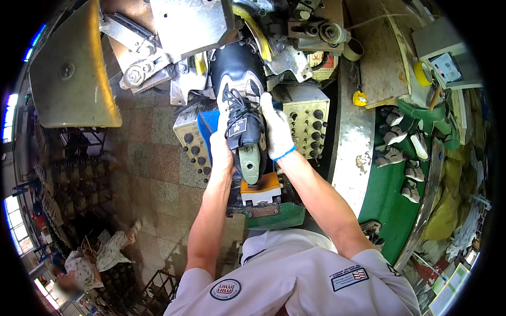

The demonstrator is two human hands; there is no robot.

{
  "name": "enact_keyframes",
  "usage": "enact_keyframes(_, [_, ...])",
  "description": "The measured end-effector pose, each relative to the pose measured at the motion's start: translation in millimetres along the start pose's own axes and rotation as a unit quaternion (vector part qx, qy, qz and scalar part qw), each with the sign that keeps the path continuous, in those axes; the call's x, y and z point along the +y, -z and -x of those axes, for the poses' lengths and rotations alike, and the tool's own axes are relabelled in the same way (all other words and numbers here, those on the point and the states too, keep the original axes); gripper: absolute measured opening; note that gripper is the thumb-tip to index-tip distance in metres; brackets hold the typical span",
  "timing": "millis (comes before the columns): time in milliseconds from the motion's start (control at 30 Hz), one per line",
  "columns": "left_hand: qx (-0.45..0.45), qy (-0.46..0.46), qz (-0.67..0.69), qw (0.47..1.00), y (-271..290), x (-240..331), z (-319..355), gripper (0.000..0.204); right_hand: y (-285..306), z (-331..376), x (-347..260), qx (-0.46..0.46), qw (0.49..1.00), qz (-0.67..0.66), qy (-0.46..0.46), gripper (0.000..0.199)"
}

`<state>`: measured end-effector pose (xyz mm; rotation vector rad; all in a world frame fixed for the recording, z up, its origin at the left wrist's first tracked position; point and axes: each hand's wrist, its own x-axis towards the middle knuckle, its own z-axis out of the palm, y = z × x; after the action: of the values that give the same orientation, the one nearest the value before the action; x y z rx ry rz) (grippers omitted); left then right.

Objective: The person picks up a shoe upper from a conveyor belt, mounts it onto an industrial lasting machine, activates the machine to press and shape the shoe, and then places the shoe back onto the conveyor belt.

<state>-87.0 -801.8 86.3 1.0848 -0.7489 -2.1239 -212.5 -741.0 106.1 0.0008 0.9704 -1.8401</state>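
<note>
A black and white lace-up shoe upper (243, 108) sits on a grey-green last (249, 163), its dark toe reaching up between the metal jaws of a machine. My left hand (221, 150) grips the shoe's left side, its fingers mostly hidden along that side. Against the opposite side presses my right hand (277, 127), in a white glove with a blue cuff, thumb up near the laces. Below the heel end of the last is an orange-brown pad (260, 183) on a metal block.
Control boxes with black knobs (307, 121) flank the shoe. Metal plates (192, 23) and a large pale panel (74, 68) hang above. On the right, several shoes (412, 171) lie on a green conveyor (387, 210). A person (89, 263) is at lower left, near shoe racks.
</note>
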Motion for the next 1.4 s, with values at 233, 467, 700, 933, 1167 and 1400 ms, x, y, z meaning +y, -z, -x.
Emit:
enact_keyframes(233, [0.050,-0.035,-0.065,0.996,1.7,-10.8,-8.0,0.047,-1.2,2.4,4.0,0.031,0.999,0.023,0.019,0.049])
enact_keyframes(467, [0.052,-0.078,-0.122,0.988,-1.0,-12.7,-7.1,0.049,2.7,0.3,2.9,0.035,0.998,0.049,0.024,0.043])
enact_keyframes(700, [-0.005,-0.246,-0.305,0.920,19.5,-28.8,-25.4,0.032,1.5,-7.7,-0.6,0.011,0.999,0.015,0.049,0.037])
enact_keyframes(933, [-0.027,-0.274,-0.315,0.908,-3.6,-7.3,0.2,0.033,-5.4,5.4,-14.9,0.021,0.998,0.048,0.041,0.037])
enact_keyframes(1167, [-0.010,-0.256,-0.313,0.915,15.5,-21.4,-8.8,0.035,-1.6,8.9,-0.2,0.025,0.999,0.027,0.028,0.040])
enact_keyframes(1400, [0.024,-0.237,-0.308,0.921,31.0,-28.4,-18.3,0.041,12.3,5.3,19.0,0.028,0.999,0.009,0.017,0.039])
